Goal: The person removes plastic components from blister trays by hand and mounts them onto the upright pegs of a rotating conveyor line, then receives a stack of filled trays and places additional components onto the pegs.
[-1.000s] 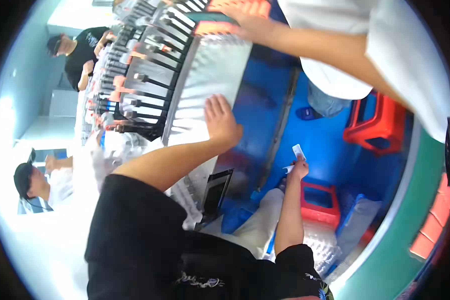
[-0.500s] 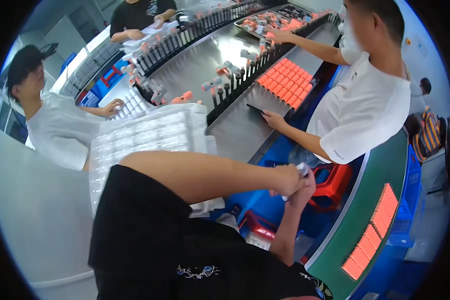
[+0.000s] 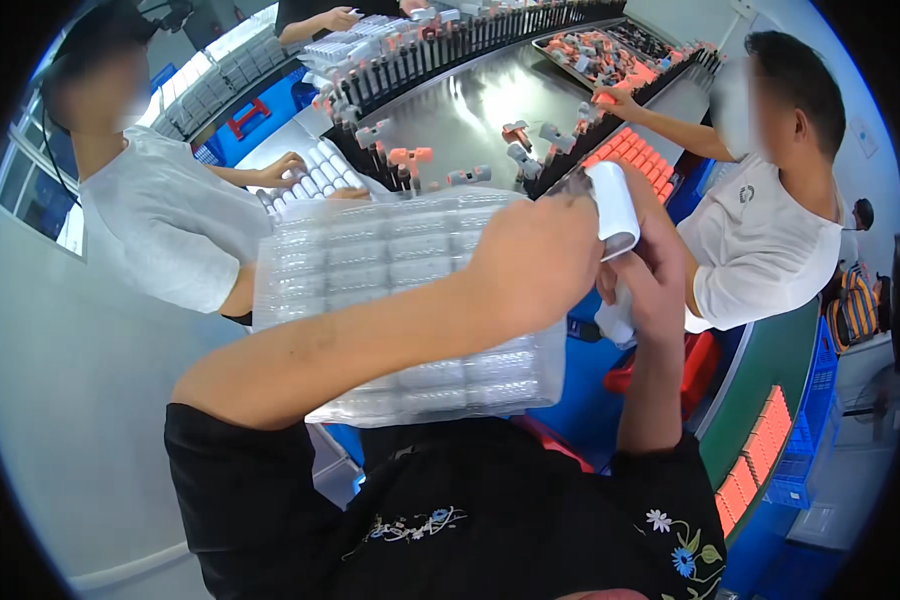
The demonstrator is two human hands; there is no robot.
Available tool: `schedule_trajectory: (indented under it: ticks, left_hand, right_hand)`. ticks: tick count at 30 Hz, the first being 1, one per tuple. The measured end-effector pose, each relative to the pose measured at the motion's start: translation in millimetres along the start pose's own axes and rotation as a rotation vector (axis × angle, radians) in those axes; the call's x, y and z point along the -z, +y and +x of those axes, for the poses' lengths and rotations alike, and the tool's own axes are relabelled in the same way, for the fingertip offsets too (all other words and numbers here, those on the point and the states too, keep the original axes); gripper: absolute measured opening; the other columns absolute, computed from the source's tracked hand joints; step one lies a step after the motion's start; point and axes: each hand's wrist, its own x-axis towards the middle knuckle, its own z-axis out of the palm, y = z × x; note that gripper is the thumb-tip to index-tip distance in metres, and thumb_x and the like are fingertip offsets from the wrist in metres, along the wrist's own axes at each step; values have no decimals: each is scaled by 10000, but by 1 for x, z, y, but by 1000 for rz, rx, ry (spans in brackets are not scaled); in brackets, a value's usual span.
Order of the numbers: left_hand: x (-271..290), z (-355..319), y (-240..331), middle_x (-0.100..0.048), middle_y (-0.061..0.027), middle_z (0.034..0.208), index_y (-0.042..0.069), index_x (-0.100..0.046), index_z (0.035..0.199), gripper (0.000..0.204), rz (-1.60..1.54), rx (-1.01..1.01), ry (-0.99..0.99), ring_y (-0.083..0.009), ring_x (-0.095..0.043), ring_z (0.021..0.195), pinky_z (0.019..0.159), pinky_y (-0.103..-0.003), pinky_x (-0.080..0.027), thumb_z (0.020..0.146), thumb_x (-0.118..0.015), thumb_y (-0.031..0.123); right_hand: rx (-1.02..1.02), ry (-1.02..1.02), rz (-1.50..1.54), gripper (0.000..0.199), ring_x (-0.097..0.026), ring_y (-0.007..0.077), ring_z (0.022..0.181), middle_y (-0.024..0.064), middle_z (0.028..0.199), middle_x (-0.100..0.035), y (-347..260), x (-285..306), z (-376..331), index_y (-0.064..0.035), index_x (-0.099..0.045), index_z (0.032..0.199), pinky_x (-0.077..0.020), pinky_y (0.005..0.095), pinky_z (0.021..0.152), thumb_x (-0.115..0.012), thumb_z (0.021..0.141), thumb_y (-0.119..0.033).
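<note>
A glossy white tube-shaped piece (image 3: 612, 205) is held up in front of me, its open end tilted toward me. Around its right side and underside curl the fingers of my right hand (image 3: 658, 275). My left hand (image 3: 540, 262) is closed in a fist against the tube's left side; its fingertips are hidden, so what it pinches cannot be made out. A whitish object (image 3: 617, 318) shows below the tube beside my right hand, its kind unclear. Under my left forearm lies a stack of clear plastic blister trays (image 3: 430, 385).
A metal workbench (image 3: 470, 110) carries rows of black upright pegs, grey-and-orange parts and orange tubes (image 3: 630, 155). A co-worker at left (image 3: 170, 220) handles white tubes (image 3: 322, 178); another stands at right (image 3: 770, 230). A red stool (image 3: 695, 370) and green table (image 3: 722, 440) are nearby.
Both hands have risen and come closer to me with the white tube, which shows more fully. My view has shifted, and the trays now appear nearer the middle.
</note>
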Motion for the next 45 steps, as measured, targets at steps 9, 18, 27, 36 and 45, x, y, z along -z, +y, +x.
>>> schedule_trajectory:
  ticks: [9,18,27,36,45]
  left_hand:
    - [81,-63,-106,-540,-107,926,38,-630,886,155,422,-538,-56,-230,-585,930,775,-367,-520,755,-666,114]
    - [141,-119,-155,-642,-130,1133,4,-623,980,238,132,-500,-486,-279,-643,1081,944,-373,-513,781,-705,105]
    - [226,-181,-160,-626,-163,1153,-23,-366,1470,663,-699,-556,186,-261,-677,833,675,-345,-560,1009,-665,348]
    - [212,-185,-125,-614,-174,1181,-20,-372,1471,661,-487,-402,434,-266,-670,869,703,-353,-561,1007,-657,355]
    - [178,-180,-70,-603,-186,1210,-17,-379,1471,659,-329,-292,548,-272,-662,905,730,-361,-562,1005,-650,362]
  right_hand:
    - [43,-679,-693,360,-666,250,721,117,948,-661,-15,-72,50,-4,-662,1050,-548,335,677,-856,796,-169]
    - [-364,-284,-926,434,-695,254,781,138,936,-706,-2,-132,51,-5,-672,1143,-546,336,722,-780,889,-340]
    - [-141,-361,-1134,269,-686,348,858,169,944,-707,11,-162,44,-20,-692,1099,-540,408,781,-711,921,-222]
    - [-291,16,-774,541,-596,77,722,34,953,-665,44,-31,114,-64,-537,1417,-439,218,561,-609,885,-7]
    - [-453,-78,-666,329,-481,62,547,17,794,-583,159,20,181,-131,-599,1324,-403,249,447,-642,1013,-232]
